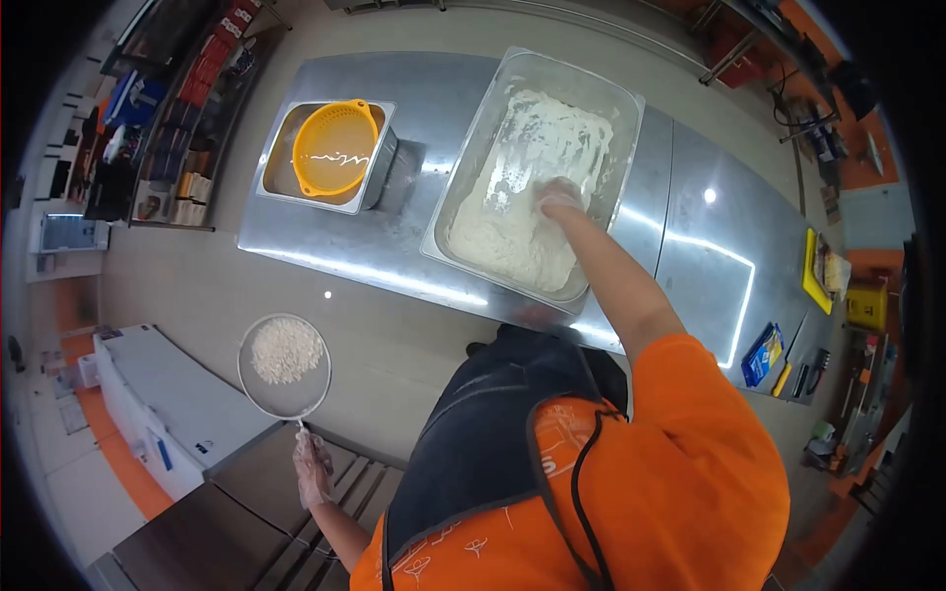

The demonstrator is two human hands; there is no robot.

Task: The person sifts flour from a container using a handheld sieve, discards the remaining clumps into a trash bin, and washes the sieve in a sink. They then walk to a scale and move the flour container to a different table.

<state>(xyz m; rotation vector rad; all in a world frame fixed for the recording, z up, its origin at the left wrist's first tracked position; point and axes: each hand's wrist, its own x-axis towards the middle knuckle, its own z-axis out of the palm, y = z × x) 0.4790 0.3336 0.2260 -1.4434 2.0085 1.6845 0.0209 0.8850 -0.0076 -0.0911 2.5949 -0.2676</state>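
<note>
My left hand (313, 469), in a clear plastic glove, is closed round the handle of a round mesh strainer (286, 398). A heap of small pale pieces (286, 350) lies in the strainer, which is out over the floor beside the table. My right hand (559, 195), also gloved, reaches down into a large metal tray (461, 148) and is at the white flour (503, 241). Its fingers are blurred and partly hidden. Flour lies thick toward the near end of the tray, with the metal bottom showing through farther back.
The tray stands on a steel table (424, 89). Left of it, a yellow colander (335, 148) sits in a smaller metal pan (350, 205). A blue packet (762, 355) lies at the table's right end. Low at left are a white chest cabinet (187, 394) and a dark slatted surface (236, 522).
</note>
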